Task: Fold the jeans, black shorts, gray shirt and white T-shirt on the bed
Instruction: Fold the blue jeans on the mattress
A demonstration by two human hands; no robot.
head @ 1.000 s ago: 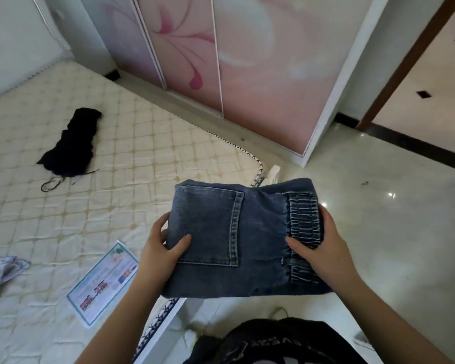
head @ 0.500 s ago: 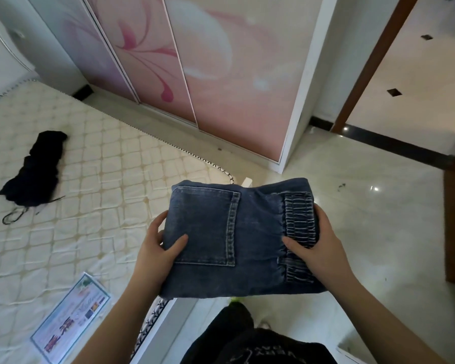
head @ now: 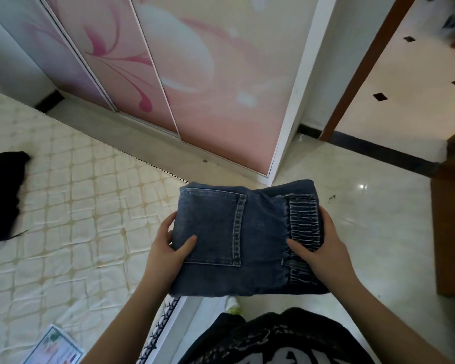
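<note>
I am standing at the corner of the bed point(head: 63, 232), its cream quilted mattress stitched in a grid of soft squares with tan crosses at the joins and a black-and-white braided trim along the edge. Behind it, the wardrobe point(head: 195, 74) is showing glossy sliding panels printed with pink flowers, framed in white. The floor point(head: 378, 232) is gleaming pale polished tile, bordered by a dark strip at the doorway. I am holding the jeans point(head: 247, 240) out in front of me, above the bed's corner and the floor beside it. They are folded into a thick, roughly square bundle of faded blue denim. A patch pocket with double rows of tan stitching is facing up on the left half, and a gathered, ribbed elastic waistband is running down the right edge. My left hand point(head: 168, 248) is gripping the bundle's left side, thumb lying on the pocket and fingers curling underneath. My right hand point(head: 323, 248) is gripping the right side, thumb pressing on the waistband and fingers wrapping under the edge. The black shorts point(head: 3, 193) are lying crumpled in a long dark heap at the far left of the mattress, well apart from the jeans. A printed paper label point(head: 55, 348) is lying flat on the mattress near the bottom edge, its text too blurred to read.
</note>
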